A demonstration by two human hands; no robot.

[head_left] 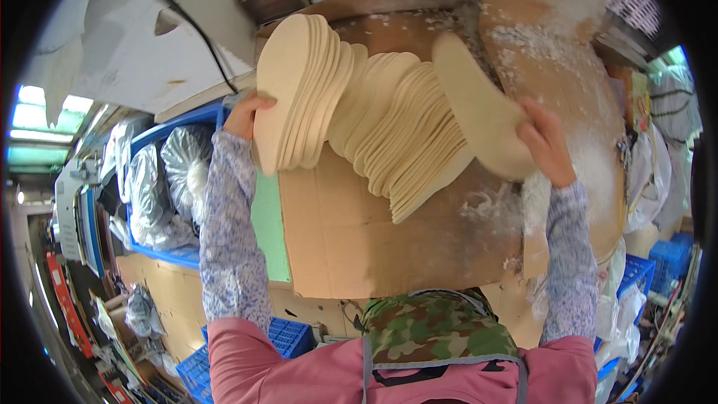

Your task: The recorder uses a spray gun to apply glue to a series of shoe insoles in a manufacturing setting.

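My left hand [247, 116] is closed around the outer side of an upright stack of cream insoles [299, 90], several pressed flat together. On the right, my right hand [548, 142] grips a single insole [479, 105] by its lower end; it is tilted and slightly blurred. Between my hands a long overlapping row of insoles [404, 123] leans across the cardboard sheet [336, 239]. The single insole's left edge overlaps the row's right end in the picture. Whether they touch, I cannot tell.
White fluff and dust cover the cardboard [576, 142] at the right. A blue crate [179, 254] with plastic-wrapped bundles stands at the left. Beside the cardboard's left edge lies a green board [269, 232]. Blue baskets [288, 337] sit low on the near side.
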